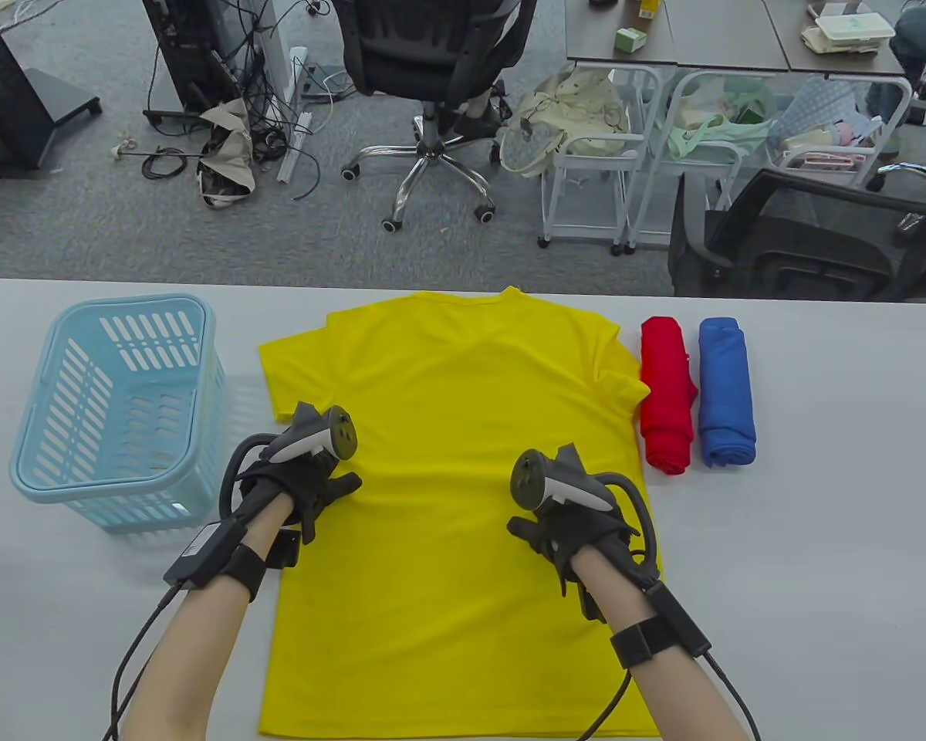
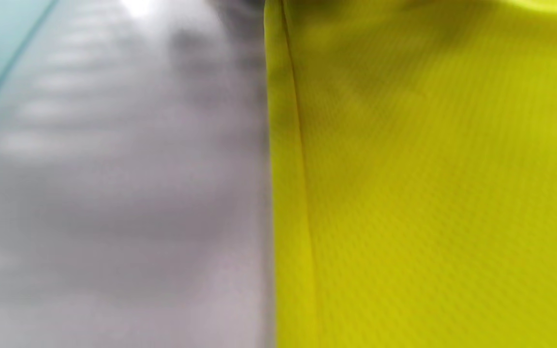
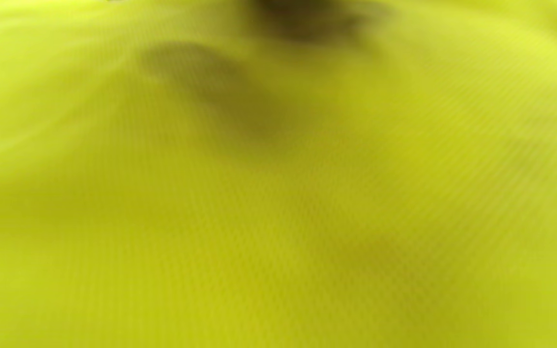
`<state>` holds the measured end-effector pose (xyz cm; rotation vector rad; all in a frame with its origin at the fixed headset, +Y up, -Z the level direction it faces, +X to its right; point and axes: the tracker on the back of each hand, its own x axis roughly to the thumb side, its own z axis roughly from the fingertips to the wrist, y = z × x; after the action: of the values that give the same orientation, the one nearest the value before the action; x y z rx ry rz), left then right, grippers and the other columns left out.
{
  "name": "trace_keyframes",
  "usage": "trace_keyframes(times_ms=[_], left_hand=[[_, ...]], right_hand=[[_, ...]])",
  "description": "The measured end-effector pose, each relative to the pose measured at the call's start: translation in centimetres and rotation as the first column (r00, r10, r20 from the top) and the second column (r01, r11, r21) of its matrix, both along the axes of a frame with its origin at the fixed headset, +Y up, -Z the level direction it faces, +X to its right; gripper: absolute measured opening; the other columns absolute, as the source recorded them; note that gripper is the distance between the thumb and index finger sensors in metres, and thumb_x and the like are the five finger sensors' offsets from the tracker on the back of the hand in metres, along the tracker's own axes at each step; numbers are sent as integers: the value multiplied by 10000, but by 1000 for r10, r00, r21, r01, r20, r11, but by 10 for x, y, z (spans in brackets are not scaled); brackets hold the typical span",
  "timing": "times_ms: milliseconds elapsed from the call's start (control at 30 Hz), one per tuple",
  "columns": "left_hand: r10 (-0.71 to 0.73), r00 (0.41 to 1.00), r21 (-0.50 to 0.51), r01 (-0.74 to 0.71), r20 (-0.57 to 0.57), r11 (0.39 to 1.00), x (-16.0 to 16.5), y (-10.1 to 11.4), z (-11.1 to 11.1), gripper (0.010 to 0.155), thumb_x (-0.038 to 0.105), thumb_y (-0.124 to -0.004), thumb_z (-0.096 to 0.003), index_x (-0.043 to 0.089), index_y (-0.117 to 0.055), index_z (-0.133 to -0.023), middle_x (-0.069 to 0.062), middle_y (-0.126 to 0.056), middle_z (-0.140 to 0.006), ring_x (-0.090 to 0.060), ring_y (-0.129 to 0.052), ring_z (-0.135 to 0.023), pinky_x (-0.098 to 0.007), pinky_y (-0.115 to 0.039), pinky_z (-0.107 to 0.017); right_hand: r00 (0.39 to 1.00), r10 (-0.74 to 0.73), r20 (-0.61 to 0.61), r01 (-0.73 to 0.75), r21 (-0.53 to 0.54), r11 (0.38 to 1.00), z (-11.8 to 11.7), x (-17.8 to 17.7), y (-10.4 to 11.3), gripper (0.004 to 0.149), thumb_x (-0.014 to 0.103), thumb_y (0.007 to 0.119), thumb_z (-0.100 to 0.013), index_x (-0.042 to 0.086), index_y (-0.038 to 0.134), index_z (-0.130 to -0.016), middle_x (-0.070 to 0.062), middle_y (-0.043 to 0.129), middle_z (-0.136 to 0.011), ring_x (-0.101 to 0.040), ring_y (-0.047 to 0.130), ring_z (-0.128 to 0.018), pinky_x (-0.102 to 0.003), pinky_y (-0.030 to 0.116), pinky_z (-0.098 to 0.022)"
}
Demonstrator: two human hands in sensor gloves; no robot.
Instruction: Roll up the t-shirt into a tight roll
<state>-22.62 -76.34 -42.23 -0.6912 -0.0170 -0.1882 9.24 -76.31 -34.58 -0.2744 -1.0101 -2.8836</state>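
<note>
T-shirt [image 1: 463, 432], judged light, limp and slippery, is pressed flat on the desk [image 1: 818, 540] by the left hand [image 1: 309, 478] and right hand [image 1: 571, 517], both apparently spread, and is best pinched at its hem

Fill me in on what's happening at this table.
A person in sensor gloves is working on a yellow t-shirt spread flat on the table. The left hand and right hand rest on it, no rolling yet. A red roll and blue roll lie beside it; a blue basket stands left.
</note>
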Motion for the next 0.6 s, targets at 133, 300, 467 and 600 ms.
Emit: trace_keyframes(times_ms=[133, 300, 467, 600], left_hand=[[-46, 998, 96, 49, -38, 994, -1, 17, -10, 659, 494, -325, -536, 325, -1, -1085, -63, -39, -1219, -347, -238, -1173, -586, -395, -845], [-86, 992, 94, 95, -95, 991, -4, 11, -29, 656, 428, -379, -559, 315, -4, -1084, -20, -80, -1228, -338, -268, -1175, -582, -414, -841], [-164, 980, 67, 172, -114, 983, -11, -6, -49, 638, 367, -453, -564, 395, -83, -1083, 51, -129, -1231, -306, -321, -1184, -580, -431, -841], [-175, 980, 85, 184, -95, 979, -10, -7, -57, 661, 383, -465, -567, 395, -47, -1079, -27, -81, -1233, -316, -308, -1185, -582, -417, -847]], right_hand=[[999, 7, 33, -5, -44, 999, 1, 13, -12, 783, 558, 490, -589, 240, -15, -1098, -129, -63, -1125, -422, 7, -1072, -591, 281, -759], [995, 29, 100, -23, -61, 998, -2, 29, -9, 794, 545, 521, -590, 241, -5, -1100, -128, -58, -1128, -433, 12, -1073, -594, 277, -759], [998, -13, 55, 15, -40, 999, 9, 4, 2, 775, 527, 505, -599, 216, 15, -1113, -181, -28, -1132, -492, 52, -1058, -597, 312, -749], [989, -61, -133, 63, 12, 998, 29, -54, 14, 770, 516, 523, -600, 253, 16, -1116, -189, -31, -1147, -504, 72, -1072, -614, 300, -747]])
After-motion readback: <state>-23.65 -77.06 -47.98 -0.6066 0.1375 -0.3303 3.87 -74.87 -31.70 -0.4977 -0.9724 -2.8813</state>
